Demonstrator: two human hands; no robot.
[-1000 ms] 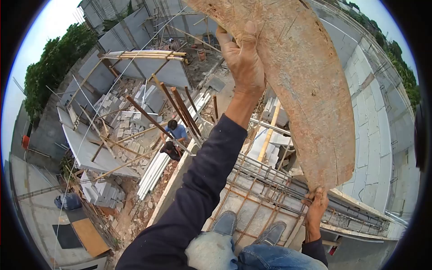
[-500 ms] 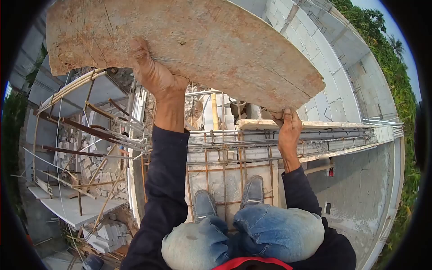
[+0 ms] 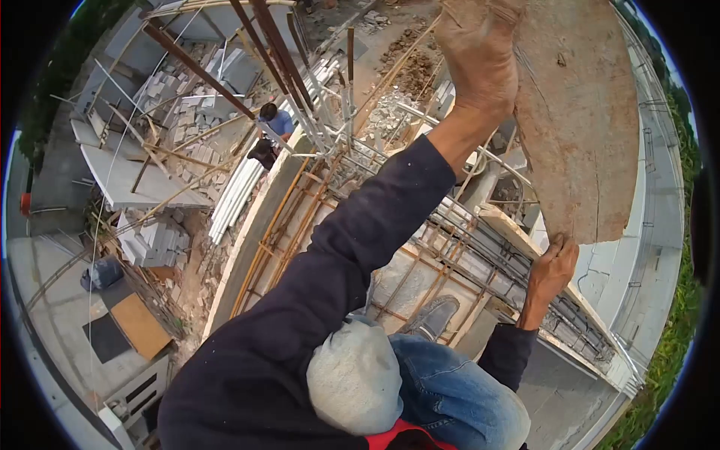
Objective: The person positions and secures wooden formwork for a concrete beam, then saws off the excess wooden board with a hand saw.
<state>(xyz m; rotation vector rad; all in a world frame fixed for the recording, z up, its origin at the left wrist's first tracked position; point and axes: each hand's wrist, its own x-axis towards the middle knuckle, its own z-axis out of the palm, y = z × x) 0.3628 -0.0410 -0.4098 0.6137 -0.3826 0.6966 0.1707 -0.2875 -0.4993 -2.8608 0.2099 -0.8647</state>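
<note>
Board: a wide, weathered wooden board [image 3: 581, 120] is held up in front of the person, upper right of the view, tilted on end, above the rebar.
Left hand: the left hand [image 3: 476, 64] is at the board's upper edge, its grip wrapped around that edge, arm stretched out in a dark sleeve.
Right hand: the right hand [image 3: 553, 268] has its grip clenched on the board's lower corner.
Underfoot: a cage of rusty rebar [image 3: 420, 262] runs along the top of a concrete beam [image 3: 247, 247]; one grey shoe [image 3: 433, 316] rests on it.
In the way: upright rebar ends [image 3: 334, 112] and slanting poles [image 3: 262, 37] rise just left of the board.
Below: two other people [image 3: 271, 131] stand far down among stacked pale blocks [image 3: 154, 244] and white pipes [image 3: 236, 199].
Right side: a block wall [image 3: 652, 195] runs beside the board.
</note>
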